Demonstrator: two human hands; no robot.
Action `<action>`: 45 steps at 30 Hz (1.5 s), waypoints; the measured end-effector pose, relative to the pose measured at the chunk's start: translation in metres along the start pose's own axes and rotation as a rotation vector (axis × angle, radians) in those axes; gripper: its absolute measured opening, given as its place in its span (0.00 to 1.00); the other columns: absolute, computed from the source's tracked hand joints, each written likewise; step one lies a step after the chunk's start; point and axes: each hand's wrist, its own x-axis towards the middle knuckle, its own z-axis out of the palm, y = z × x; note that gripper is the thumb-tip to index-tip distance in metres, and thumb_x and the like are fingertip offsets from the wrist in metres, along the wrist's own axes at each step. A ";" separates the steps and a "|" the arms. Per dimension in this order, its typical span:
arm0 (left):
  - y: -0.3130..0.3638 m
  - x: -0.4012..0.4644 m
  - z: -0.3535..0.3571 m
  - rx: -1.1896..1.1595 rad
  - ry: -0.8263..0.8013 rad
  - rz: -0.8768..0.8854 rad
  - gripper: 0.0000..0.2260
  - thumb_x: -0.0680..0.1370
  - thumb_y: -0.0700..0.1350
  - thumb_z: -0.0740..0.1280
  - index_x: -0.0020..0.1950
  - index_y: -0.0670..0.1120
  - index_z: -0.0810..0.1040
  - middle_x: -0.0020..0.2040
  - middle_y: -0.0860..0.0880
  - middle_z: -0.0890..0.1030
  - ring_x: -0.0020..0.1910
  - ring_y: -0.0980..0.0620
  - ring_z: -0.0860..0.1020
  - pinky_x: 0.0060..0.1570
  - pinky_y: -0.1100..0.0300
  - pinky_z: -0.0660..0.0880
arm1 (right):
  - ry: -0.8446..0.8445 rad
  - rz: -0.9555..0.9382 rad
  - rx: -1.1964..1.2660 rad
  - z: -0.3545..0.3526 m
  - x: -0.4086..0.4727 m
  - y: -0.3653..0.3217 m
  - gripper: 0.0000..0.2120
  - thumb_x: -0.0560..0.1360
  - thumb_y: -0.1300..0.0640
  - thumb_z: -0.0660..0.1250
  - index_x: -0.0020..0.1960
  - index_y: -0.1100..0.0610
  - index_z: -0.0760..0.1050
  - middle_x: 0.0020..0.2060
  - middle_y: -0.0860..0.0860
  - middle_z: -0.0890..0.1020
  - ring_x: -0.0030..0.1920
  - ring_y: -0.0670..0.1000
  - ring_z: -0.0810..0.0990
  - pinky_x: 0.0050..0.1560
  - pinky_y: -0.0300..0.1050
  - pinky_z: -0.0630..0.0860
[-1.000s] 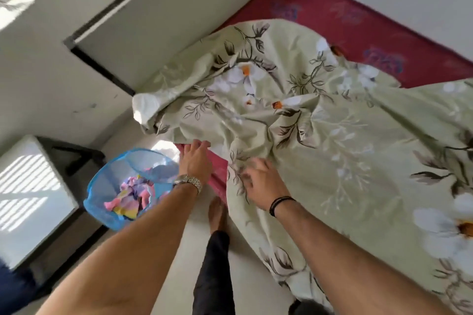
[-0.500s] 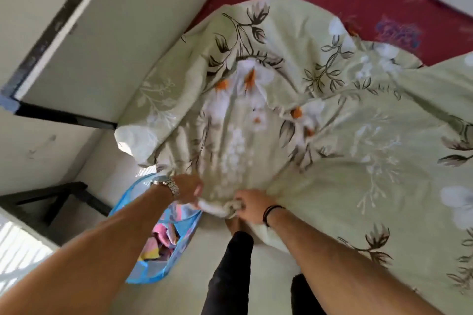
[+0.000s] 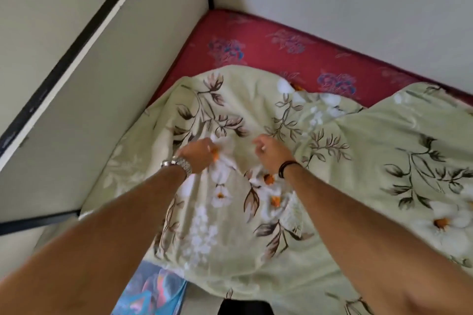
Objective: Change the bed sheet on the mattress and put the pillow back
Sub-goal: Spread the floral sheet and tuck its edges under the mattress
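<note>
- The bed sheet [image 3: 332,186], pale green with white-and-orange flowers and brown leaves, lies rumpled over the near and middle part of the mattress [image 3: 256,41] and billows up into a mound in the centre.
- The mattress is red with blue and pink flowers; its far strip and far left corner are bare, pushed into the corner where two pale walls meet.
- The left hand [image 3: 198,152] reaches out to the middle of the mound, fingers curled closed with a bunch of sheet fabric gathered in them; a metal wristwatch [image 3: 179,163] sits on that wrist.
- The right hand [image 3: 272,152] is just beside it to the right, apart by a narrow band of cloth, knuckles up and fingers bent down into the sheet; whether it truly pinches the fabric I cannot tell. A dark band [image 3: 286,167] circles this wrist.
- Both forearms stretch in from the near edge, left and right of the frame.
- The sheet's near edge hangs over the mattress side, above a blue mesh basket [image 3: 151,291] with colourful cloth in it, at the near left on the floor.
- A pale panel with a dark edge [image 3: 84,30] stands along the left side of the bed.
- No pillow is in view.
</note>
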 end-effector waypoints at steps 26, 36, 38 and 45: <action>0.051 0.147 -0.036 -0.035 0.509 0.146 0.09 0.78 0.47 0.64 0.59 0.50 0.75 0.60 0.48 0.76 0.56 0.45 0.74 0.52 0.49 0.72 | 0.303 -0.026 -0.019 -0.043 0.101 0.059 0.21 0.79 0.50 0.70 0.70 0.47 0.68 0.63 0.50 0.74 0.60 0.51 0.75 0.59 0.47 0.77; 0.045 0.181 -0.090 0.130 0.046 -0.019 0.07 0.77 0.51 0.70 0.54 0.57 0.82 0.49 0.49 0.83 0.46 0.46 0.82 0.43 0.55 0.79 | 0.099 0.183 -0.386 -0.102 0.158 0.028 0.10 0.77 0.45 0.71 0.55 0.47 0.81 0.52 0.52 0.83 0.54 0.57 0.82 0.50 0.49 0.78; 0.036 0.185 -0.134 0.044 0.269 -0.063 0.06 0.78 0.50 0.69 0.55 0.57 0.81 0.47 0.48 0.84 0.45 0.43 0.82 0.41 0.55 0.75 | 0.279 0.251 -0.331 -0.142 0.167 0.011 0.08 0.78 0.46 0.70 0.52 0.48 0.78 0.46 0.52 0.84 0.49 0.59 0.83 0.45 0.48 0.76; 0.054 0.209 -0.299 -0.296 0.876 -0.145 0.08 0.81 0.51 0.59 0.55 0.49 0.74 0.53 0.37 0.82 0.53 0.31 0.79 0.50 0.43 0.76 | 1.001 0.065 0.121 -0.265 0.202 -0.075 0.11 0.77 0.62 0.64 0.59 0.54 0.71 0.44 0.50 0.78 0.42 0.56 0.75 0.38 0.49 0.68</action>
